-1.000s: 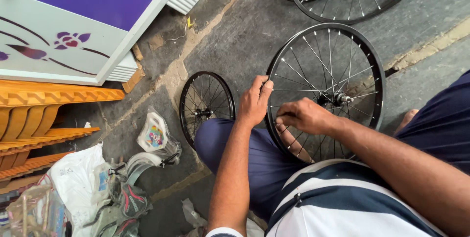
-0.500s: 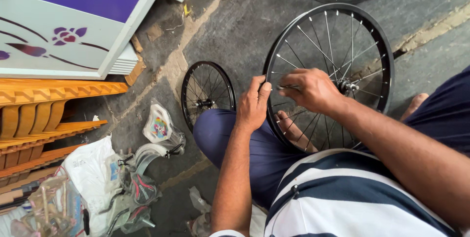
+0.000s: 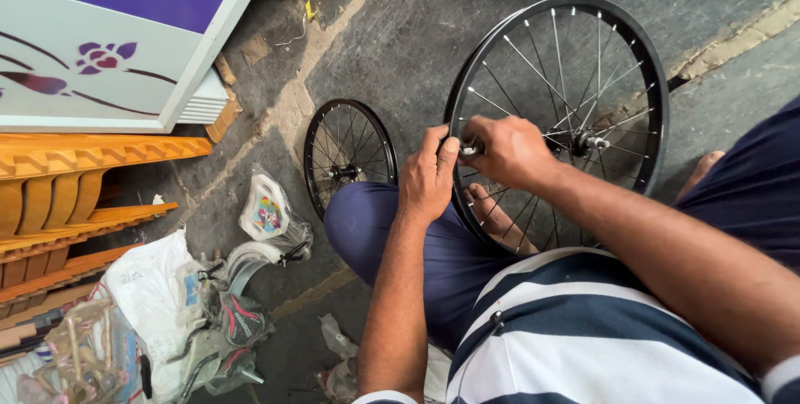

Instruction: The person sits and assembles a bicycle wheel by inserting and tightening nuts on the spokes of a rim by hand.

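I see my left hand [image 3: 427,180] gripping the black spoked wheel's [image 3: 557,125] rim while my right hand [image 3: 507,150] pinches a spoke.

I see my left hand [image 3: 427,180] gripping the black rim of the large spoked wheel [image 3: 642,62], which stands upright against my knee on the grey stone floor [image 3: 417,29]. My right hand [image 3: 508,152] pinches a small metal piece at a spoke just beside the left thumb. A smaller black wheel [image 3: 348,156] lies behind the knee. Plastic bags [image 3: 267,216] sit near the floor's lower left corner, beside orange furniture [image 3: 75,162].
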